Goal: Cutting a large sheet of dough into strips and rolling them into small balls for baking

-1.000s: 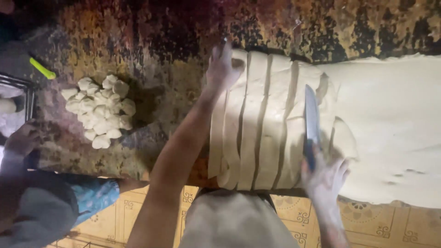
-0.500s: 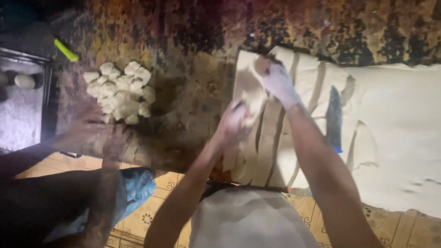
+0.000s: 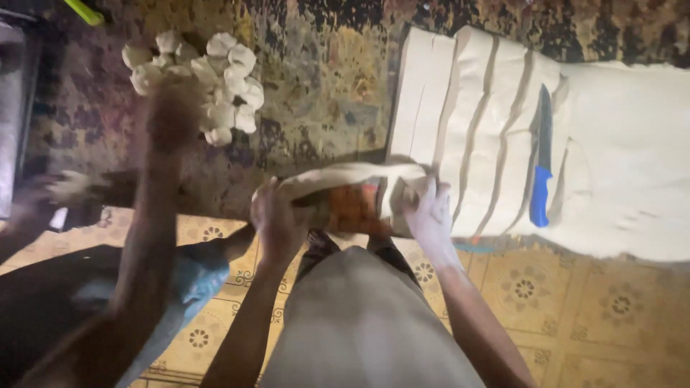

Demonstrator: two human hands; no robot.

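Observation:
A wide sheet of pale dough point(image 3: 611, 144) lies on the worn dark worktop point(image 3: 323, 93), its left part cut into long strips point(image 3: 460, 108). One cut strip of dough point(image 3: 345, 176) is lifted off the sheet at the worktop's near edge. My left hand point(image 3: 277, 215) grips its left end and my right hand point(image 3: 430, 212) grips its right end. A blue-handled knife point(image 3: 543, 169) rests on the sheet, to the right of my right hand.
A heap of small dough balls point(image 3: 205, 75) sits at the far left of the worktop. Another person's blurred arm point(image 3: 154, 187) reaches toward that heap. A metal tray point(image 3: 14, 108) stands at the left edge. Patterned yellow floor tiles point(image 3: 575, 302) lie below.
Both my hands have pulled one dough strip off the sheet toward the near edge. The knife, held a second ago, now lies on the dough. The other person's arm has reached to the dough balls.

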